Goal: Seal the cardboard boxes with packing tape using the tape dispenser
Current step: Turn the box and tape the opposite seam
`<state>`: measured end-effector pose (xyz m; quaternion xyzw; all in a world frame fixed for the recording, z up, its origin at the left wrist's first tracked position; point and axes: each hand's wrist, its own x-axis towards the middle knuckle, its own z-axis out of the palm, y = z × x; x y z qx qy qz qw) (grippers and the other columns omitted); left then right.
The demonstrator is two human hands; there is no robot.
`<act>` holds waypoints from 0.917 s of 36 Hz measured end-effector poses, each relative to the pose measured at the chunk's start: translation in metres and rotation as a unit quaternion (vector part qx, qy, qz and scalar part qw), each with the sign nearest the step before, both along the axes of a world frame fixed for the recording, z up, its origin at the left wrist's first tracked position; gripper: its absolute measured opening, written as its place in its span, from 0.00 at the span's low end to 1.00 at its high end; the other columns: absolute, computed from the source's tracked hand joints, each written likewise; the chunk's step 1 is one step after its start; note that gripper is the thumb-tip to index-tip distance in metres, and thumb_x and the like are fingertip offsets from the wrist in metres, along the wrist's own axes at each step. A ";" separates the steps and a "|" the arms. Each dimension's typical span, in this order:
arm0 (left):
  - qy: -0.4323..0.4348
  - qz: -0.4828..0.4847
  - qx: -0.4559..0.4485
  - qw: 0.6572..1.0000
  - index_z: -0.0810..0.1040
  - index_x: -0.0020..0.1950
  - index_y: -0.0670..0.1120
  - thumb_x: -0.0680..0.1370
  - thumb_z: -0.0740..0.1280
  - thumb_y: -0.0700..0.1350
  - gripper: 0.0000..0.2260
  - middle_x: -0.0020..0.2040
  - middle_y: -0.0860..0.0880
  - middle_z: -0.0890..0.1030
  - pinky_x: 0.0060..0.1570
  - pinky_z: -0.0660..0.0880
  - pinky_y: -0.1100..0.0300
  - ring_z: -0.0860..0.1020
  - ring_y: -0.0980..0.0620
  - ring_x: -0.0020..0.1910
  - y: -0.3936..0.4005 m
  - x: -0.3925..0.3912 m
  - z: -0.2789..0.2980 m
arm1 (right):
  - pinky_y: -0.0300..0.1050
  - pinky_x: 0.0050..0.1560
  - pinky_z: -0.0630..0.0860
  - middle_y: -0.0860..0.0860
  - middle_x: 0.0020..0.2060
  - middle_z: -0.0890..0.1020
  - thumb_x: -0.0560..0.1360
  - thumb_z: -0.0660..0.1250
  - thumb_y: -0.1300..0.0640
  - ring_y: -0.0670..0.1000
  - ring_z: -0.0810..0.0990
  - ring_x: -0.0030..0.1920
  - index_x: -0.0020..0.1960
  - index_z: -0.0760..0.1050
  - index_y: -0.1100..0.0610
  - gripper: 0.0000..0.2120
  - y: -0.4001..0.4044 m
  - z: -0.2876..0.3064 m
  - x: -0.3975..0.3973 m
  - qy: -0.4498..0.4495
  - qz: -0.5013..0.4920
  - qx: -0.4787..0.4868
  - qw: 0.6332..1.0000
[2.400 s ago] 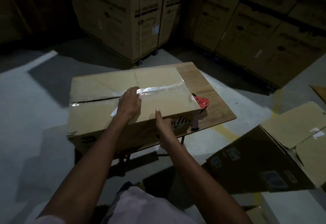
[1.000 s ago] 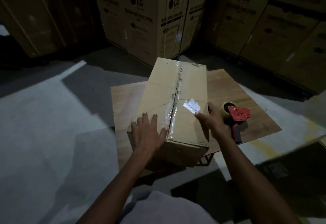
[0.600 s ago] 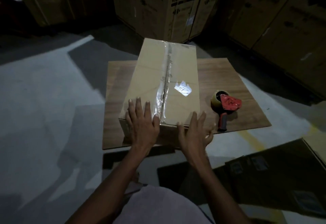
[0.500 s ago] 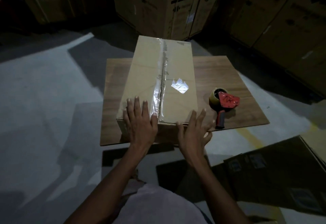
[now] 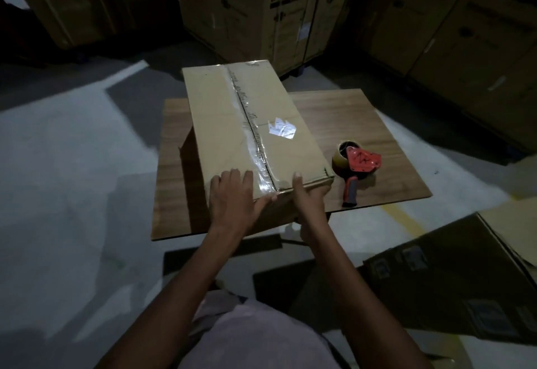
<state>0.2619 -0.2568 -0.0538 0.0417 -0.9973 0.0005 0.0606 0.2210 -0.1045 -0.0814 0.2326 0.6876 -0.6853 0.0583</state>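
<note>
Cardboard box (image 5: pixel 250 124) sits on the tabletop (image 5: pixel 343 113); your left hand (image 5: pixel 232 200) presses flat, your right hand (image 5: pixel 308 197) grips its near edge.

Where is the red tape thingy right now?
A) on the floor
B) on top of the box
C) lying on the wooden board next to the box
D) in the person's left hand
C: the red tape dispenser lies on the wooden board, beside the cardboard box, and neither hand touches it.
</note>
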 end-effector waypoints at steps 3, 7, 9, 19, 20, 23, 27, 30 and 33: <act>-0.007 -0.008 0.014 1.000 0.76 0.64 0.49 0.76 0.59 0.73 0.32 0.55 0.46 0.79 0.56 0.68 0.50 0.75 0.46 0.55 -0.005 -0.002 0.004 | 0.56 0.78 0.67 0.56 0.79 0.66 0.77 0.75 0.46 0.58 0.68 0.77 0.84 0.46 0.59 0.49 -0.004 -0.006 -0.009 0.013 -0.010 0.032 0.999; 0.000 -0.045 0.037 0.998 0.74 0.66 0.49 0.76 0.64 0.68 0.27 0.58 0.47 0.78 0.59 0.68 0.50 0.75 0.46 0.57 -0.003 -0.003 0.002 | 0.56 0.73 0.73 0.57 0.75 0.73 0.75 0.77 0.51 0.58 0.75 0.71 0.84 0.49 0.57 0.49 0.001 -0.011 -0.027 0.022 -0.030 0.057 0.998; -0.002 -0.060 0.024 0.998 0.74 0.65 0.49 0.77 0.64 0.66 0.26 0.57 0.47 0.78 0.60 0.67 0.50 0.75 0.46 0.56 -0.001 -0.006 0.003 | 0.55 0.67 0.78 0.57 0.68 0.78 0.75 0.77 0.54 0.57 0.80 0.63 0.81 0.59 0.58 0.41 0.008 -0.012 -0.039 0.030 -0.028 0.036 0.999; 0.000 -0.312 0.033 0.949 0.77 0.63 0.49 0.77 0.46 0.69 0.32 0.51 0.46 0.76 0.58 0.65 0.49 0.72 0.46 0.51 0.004 -0.049 0.010 | 0.52 0.52 0.77 0.52 0.54 0.83 0.80 0.70 0.66 0.52 0.82 0.50 0.68 0.74 0.55 0.19 0.063 0.013 -0.104 0.056 0.080 -0.012 0.995; -0.001 -0.331 0.039 0.943 0.78 0.62 0.49 0.78 0.47 0.68 0.31 0.50 0.46 0.76 0.58 0.65 0.50 0.72 0.46 0.51 0.003 -0.055 0.010 | 0.52 0.52 0.76 0.51 0.54 0.83 0.80 0.70 0.64 0.52 0.81 0.51 0.68 0.74 0.55 0.18 0.065 0.015 -0.105 0.047 0.081 0.007 0.996; 0.012 -0.367 0.085 0.926 0.81 0.57 0.48 0.81 0.59 0.62 0.20 0.48 0.46 0.77 0.56 0.67 0.51 0.73 0.47 0.48 -0.002 -0.076 0.010 | 0.53 0.54 0.74 0.49 0.51 0.81 0.82 0.69 0.55 0.54 0.78 0.55 0.61 0.75 0.51 0.09 0.061 0.020 -0.102 0.001 0.062 0.063 0.996; 0.060 -0.386 0.149 0.908 0.84 0.48 0.46 0.76 0.74 0.47 0.05 0.40 0.46 0.77 0.44 0.69 0.53 0.76 0.43 0.41 -0.007 -0.097 0.005 | 0.59 0.59 0.76 0.57 0.58 0.80 0.84 0.66 0.45 0.65 0.76 0.67 0.55 0.78 0.50 0.09 0.045 0.024 -0.073 -0.074 -0.001 0.047 0.996; 0.071 -0.399 0.162 0.900 0.84 0.46 0.47 0.74 0.76 0.45 0.04 0.39 0.48 0.76 0.43 0.71 0.53 0.76 0.45 0.41 -0.009 -0.105 -0.005 | 0.59 0.64 0.75 0.49 0.59 0.76 0.85 0.62 0.41 0.55 0.74 0.61 0.57 0.75 0.45 0.09 0.031 0.020 -0.043 -0.079 -0.005 0.039 0.996; 0.099 -0.404 0.172 0.893 0.83 0.48 0.46 0.75 0.75 0.44 0.04 0.42 0.47 0.77 0.46 0.71 0.52 0.76 0.45 0.43 -0.009 -0.106 -0.016 | 0.48 0.56 0.76 0.42 0.54 0.79 0.85 0.60 0.41 0.47 0.77 0.56 0.62 0.76 0.41 0.10 0.012 0.010 -0.019 -0.036 0.007 0.021 0.999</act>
